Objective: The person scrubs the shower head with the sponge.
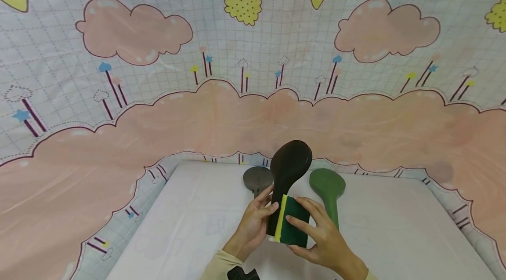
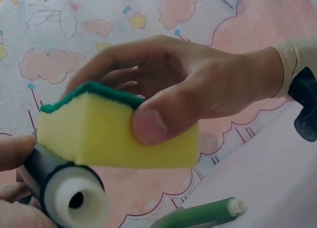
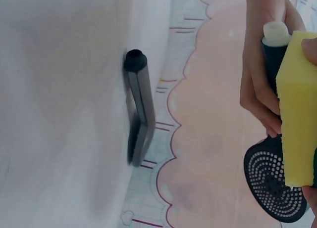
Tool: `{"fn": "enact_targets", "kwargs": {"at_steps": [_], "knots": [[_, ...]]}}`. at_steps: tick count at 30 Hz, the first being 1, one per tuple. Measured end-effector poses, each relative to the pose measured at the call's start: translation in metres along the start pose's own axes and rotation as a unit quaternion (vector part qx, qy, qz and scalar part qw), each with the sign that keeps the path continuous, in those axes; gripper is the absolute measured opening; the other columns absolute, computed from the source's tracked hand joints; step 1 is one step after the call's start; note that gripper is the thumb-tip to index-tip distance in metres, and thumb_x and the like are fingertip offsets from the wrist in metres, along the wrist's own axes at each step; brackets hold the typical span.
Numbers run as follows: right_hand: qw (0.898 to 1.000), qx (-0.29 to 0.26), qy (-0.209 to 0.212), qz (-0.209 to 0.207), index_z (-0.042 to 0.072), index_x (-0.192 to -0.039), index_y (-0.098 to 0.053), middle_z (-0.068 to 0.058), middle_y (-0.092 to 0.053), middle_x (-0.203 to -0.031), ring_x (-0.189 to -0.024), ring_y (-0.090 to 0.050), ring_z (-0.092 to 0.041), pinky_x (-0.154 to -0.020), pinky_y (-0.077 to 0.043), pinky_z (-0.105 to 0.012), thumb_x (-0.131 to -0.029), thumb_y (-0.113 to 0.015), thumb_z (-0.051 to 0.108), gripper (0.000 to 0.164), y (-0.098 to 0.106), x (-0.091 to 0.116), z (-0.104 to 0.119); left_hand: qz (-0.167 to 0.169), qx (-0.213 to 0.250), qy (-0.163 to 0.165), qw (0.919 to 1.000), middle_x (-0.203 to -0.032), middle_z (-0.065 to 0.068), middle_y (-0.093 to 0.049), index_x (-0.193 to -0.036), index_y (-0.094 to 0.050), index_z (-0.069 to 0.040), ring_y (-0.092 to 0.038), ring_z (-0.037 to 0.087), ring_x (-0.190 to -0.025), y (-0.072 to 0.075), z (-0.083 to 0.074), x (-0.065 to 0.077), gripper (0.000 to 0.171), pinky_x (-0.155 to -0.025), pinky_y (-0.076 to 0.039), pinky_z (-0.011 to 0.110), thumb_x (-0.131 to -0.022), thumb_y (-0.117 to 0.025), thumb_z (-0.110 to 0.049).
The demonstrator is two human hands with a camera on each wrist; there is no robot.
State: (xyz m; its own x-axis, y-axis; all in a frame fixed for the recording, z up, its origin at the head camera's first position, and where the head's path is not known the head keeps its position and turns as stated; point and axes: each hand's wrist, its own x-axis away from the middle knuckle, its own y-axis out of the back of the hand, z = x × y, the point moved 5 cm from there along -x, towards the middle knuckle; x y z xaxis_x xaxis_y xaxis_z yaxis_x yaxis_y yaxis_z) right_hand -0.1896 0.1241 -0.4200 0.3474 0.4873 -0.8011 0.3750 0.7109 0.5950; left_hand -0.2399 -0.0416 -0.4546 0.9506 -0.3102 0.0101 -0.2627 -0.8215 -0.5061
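My left hand [image 1: 250,223] grips a black shower head [image 1: 290,165] by its handle and holds it up above the white table, its round head uppermost. In the right wrist view, the perforated spray face [image 3: 270,186] shows, and the handle ends in a white threaded collar [image 3: 276,34]. With spread fingers, my right hand [image 1: 330,245] pinches a yellow sponge with a green scouring side [image 1: 297,223]. The yellow side lies against the black handle. In the left wrist view, the right thumb [image 2: 151,124] presses into the yellow foam [image 2: 109,139].
A grey shower head [image 1: 257,178] lies on the white table [image 1: 189,209] behind my left hand. The green shower head [image 1: 327,183] lies behind my right hand. Behind the table hangs a cloth [image 1: 253,117] printed with clouds and stars.
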Motion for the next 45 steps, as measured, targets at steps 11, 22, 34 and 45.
{"fn": "enact_targets", "kwargs": {"at_steps": [11,22,34,45], "knots": [[0.999,0.04,0.007,-0.001,0.022,-0.12,-0.069,-0.02,-0.053,-0.139,-0.125,-0.047,-0.032,-0.12,-0.017,-0.019,-0.088,-0.064,0.057,0.048,0.01,-0.008,-0.008,0.01,-0.018,0.021,0.9996,-0.119,0.004,-0.055,-0.147,-0.039,0.001,-0.061,0.013,-0.105,-0.002,0.003,0.001,0.061,-0.09,-0.051,0.026,-0.09,-0.06,0.0],[0.998,0.063,-0.005,-0.031,0.019,-0.117,-0.07,-0.022,-0.054,-0.139,-0.122,-0.049,-0.036,-0.119,-0.018,-0.018,-0.09,-0.058,0.058,0.049,0.021,-0.011,-0.025,0.033,-0.025,0.036,0.9985,-0.125,0.007,-0.064,-0.152,-0.031,-0.003,-0.063,0.012,-0.107,-0.006,0.007,0.003,0.065,-0.093,-0.05,0.026,-0.094,-0.06,-0.003],[0.996,0.047,-0.068,-0.044,0.019,-0.119,-0.07,-0.022,-0.051,-0.141,-0.125,-0.046,-0.037,-0.116,-0.018,-0.014,-0.089,-0.057,0.061,0.054,0.026,-0.009,-0.038,0.049,-0.025,0.024,0.9982,-0.131,0.01,-0.059,-0.151,-0.034,-0.002,-0.06,0.015,-0.114,-0.008,0.012,0.0,0.06,-0.097,-0.051,0.031,-0.095,-0.058,-0.003],[0.999,0.017,-0.041,-0.015,0.022,-0.123,-0.068,-0.018,-0.05,-0.144,-0.13,-0.045,-0.032,-0.117,-0.019,-0.015,-0.087,-0.064,0.059,0.052,0.011,-0.002,-0.02,0.038,-0.023,0.03,0.9986,-0.14,0.013,-0.053,-0.152,-0.033,-0.006,-0.058,0.017,-0.12,-0.009,0.01,0.0,0.059,-0.099,-0.048,0.028,-0.097,-0.055,-0.009]]}}
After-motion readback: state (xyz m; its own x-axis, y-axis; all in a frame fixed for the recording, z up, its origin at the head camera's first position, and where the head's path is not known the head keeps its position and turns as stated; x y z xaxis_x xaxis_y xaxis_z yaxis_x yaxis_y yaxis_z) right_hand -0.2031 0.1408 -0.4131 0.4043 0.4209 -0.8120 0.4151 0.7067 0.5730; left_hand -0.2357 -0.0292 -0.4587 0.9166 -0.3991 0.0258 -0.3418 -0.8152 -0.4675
